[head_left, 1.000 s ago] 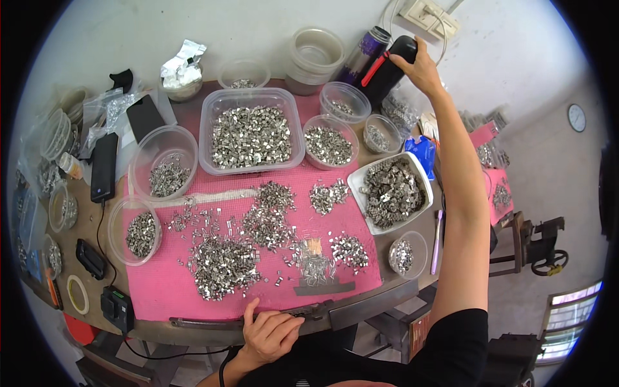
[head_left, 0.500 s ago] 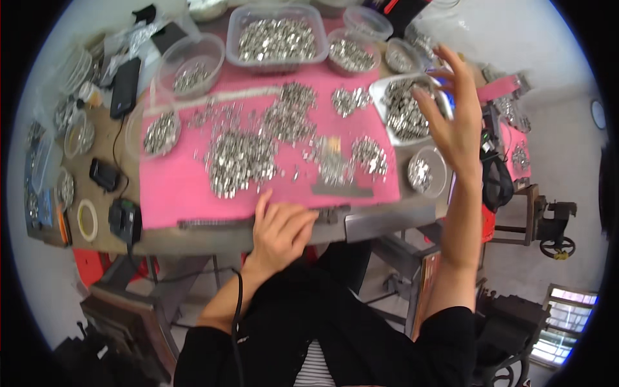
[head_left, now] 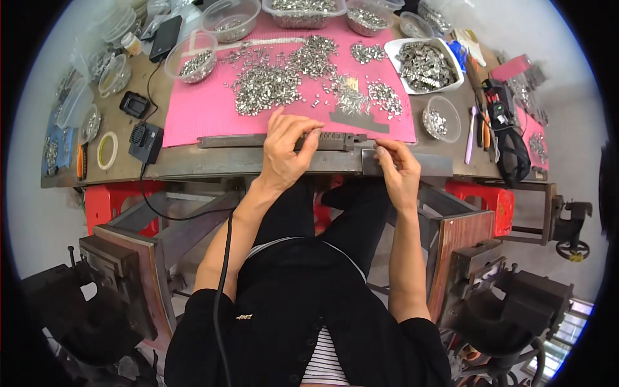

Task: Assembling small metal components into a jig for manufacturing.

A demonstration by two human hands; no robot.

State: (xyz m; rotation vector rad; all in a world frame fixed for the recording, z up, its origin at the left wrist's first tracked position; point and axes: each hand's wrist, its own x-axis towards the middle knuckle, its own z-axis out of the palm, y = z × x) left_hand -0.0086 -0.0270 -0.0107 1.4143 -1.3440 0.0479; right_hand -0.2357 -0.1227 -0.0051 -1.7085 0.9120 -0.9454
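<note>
While outside tray (head_left: 438,89) of metal pieces (head_left: 425,64), left hand (head_left: 287,151), right hand (head_left: 401,173) narrow, grips unclear.

The scene is viewed from the person's head, through the left one of two fisheye cameras worn side by side. The lens is pointed steeply downward and faces away from the body — the dark clothing (head_left: 277,290) is seen from above at the near side, with the workbench (head_left: 213,168) beyond it. The left hand (head_left: 287,151) and right hand (head_left: 398,169) are taken in at arm's reach. At the far edge a large tub (head_left: 306,19) is cut off; toward the left and right rims, straight edges are bent.
</note>
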